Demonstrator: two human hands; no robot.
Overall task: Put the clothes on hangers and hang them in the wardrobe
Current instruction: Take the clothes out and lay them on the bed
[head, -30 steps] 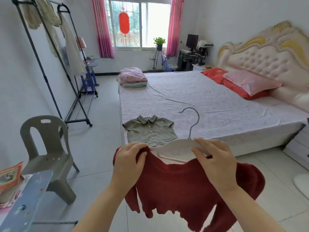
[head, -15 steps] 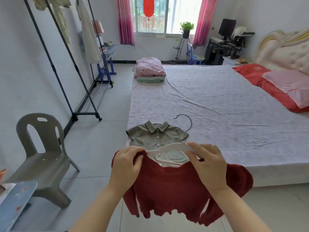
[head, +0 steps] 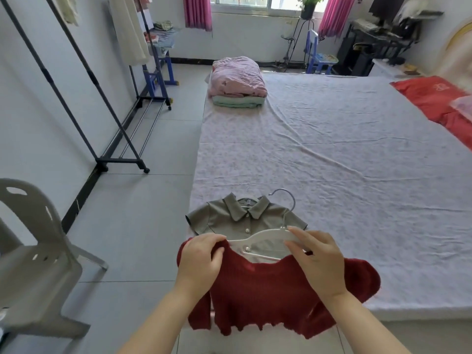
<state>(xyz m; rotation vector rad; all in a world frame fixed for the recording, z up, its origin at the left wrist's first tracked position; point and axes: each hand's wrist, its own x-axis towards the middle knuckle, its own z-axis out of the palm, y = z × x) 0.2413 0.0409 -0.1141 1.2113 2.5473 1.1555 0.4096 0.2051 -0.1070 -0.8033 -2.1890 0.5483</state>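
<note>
Pinched sweater [head: 268, 290] shoulder in left hand [head: 201, 259], hanger [head: 265, 235] in right hand [head: 319, 259], over bed [head: 332, 149] edge, apparently for threading.

both ends of the white hanger [head: 265, 235] lie hidden under the left hand [head: 200, 259], right hand [head: 318, 261] and red sweater [head: 268, 297]; grey chair [head: 33, 251] and clothes rack [head: 76, 98] are cut off at left and top.

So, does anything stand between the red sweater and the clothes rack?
Nothing visible does. Only bare floor lies between the red sweater and the clothes rack; the grey chair stands off to the left.
</note>
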